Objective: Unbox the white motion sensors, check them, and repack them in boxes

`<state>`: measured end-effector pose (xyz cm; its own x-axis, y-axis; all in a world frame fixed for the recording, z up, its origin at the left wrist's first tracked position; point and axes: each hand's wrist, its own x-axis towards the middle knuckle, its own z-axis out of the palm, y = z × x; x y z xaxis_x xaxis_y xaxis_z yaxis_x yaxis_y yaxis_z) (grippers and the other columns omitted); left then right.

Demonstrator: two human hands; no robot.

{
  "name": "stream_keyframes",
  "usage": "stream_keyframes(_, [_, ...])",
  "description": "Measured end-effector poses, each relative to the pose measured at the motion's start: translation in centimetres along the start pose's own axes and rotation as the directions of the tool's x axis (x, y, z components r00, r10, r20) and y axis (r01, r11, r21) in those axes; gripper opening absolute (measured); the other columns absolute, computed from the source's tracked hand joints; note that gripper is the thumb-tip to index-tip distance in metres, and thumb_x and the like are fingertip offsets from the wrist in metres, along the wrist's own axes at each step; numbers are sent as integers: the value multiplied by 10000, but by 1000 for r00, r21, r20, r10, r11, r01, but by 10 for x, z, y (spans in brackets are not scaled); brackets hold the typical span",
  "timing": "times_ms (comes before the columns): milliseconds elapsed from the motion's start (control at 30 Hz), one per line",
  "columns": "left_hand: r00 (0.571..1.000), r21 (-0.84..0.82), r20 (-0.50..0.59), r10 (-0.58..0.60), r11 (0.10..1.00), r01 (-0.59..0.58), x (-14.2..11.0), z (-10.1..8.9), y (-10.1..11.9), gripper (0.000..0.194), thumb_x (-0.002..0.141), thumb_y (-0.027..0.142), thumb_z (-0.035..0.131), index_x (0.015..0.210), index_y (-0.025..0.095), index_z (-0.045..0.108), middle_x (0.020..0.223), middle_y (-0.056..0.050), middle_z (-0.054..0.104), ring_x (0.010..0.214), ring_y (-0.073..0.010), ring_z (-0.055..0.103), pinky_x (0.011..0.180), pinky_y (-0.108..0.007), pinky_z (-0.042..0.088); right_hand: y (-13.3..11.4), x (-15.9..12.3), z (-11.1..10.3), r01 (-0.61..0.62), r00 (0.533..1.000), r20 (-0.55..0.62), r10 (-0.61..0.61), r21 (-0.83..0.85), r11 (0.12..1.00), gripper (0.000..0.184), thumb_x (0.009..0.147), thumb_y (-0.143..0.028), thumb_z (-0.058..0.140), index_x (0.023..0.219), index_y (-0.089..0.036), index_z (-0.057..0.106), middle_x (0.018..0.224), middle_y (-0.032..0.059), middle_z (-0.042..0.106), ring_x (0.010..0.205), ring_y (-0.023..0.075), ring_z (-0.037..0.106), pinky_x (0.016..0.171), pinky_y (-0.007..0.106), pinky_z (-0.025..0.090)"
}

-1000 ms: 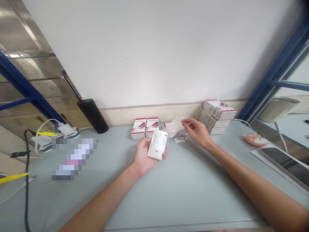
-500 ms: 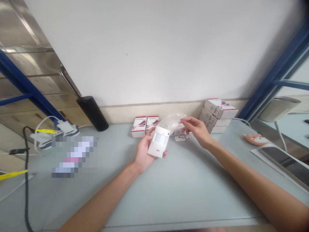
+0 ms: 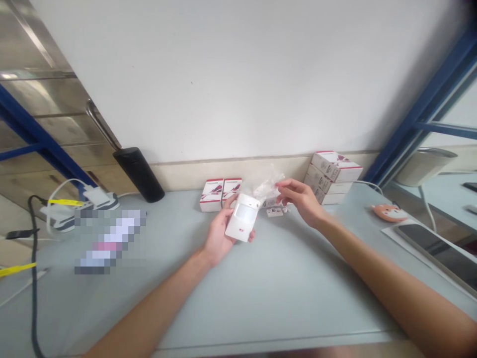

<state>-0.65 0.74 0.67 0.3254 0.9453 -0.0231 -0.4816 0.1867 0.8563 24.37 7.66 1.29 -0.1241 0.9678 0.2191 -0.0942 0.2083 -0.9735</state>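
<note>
hiding most fingers of the left hand (image 3: 216, 238), a white motion sensor (image 3: 241, 226) lies face up in that palm above the gray desk (image 3: 261, 303), fingertips curled around its right edge. at one o'clock from it, a crumpled clear plastic bag (image 3: 265, 186) partly covers a white box (image 3: 272, 203). the right hand (image 3: 298, 196), at two o'clock, hovers with thumb and fingertips drawn together beside the bag; whether they pinch it cannot be told. the frame cuts off the right forearm (image 3: 376, 271) at four o'clock.
</note>
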Motion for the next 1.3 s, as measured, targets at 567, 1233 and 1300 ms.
stream_keyframes(567, [999, 203, -39, -2, 979, 10, -2, -4, -9, 365, 978, 375, 576, 1288, 279, 408, 1050, -64, 782, 808, -299, 796, 734, -380, 566, -1, -36, 49, -219, 917, 353, 186, 57, 974, 439, 895, -603, 757, 1057, -197, 710, 985, 67, 760, 930, 231, 698, 1018, 436, 521])
stream_keyframes(1233, [924, 606, -3, 383, 736, -303, 4, -5, -14, 455, 1008, 501, 629, 1391, 256, 633, 1466, -66, 650, 1342, -276, 593, 1128, -339, 430, 8, -28, 43, 178, 935, 353, -34, -384, 906, 370, 860, -461, 787, 1135, -219, 736, 1147, 57, 769, 1024, 248, 661, 916, 382, 494])
stream_keyframes(1300, [933, 661, -3, 360, 700, -269, 8, -13, -16, 476, 1003, 534, 623, 1380, 244, 642, 1418, -71, 680, 1282, -275, 628, 1101, -341, 455, 9, -28, 41, 185, 919, 394, -17, -393, 901, 365, 874, -453, 775, 1153, -222, 731, 1174, 62, 769, 1043, 252, 666, 923, 385, 501])
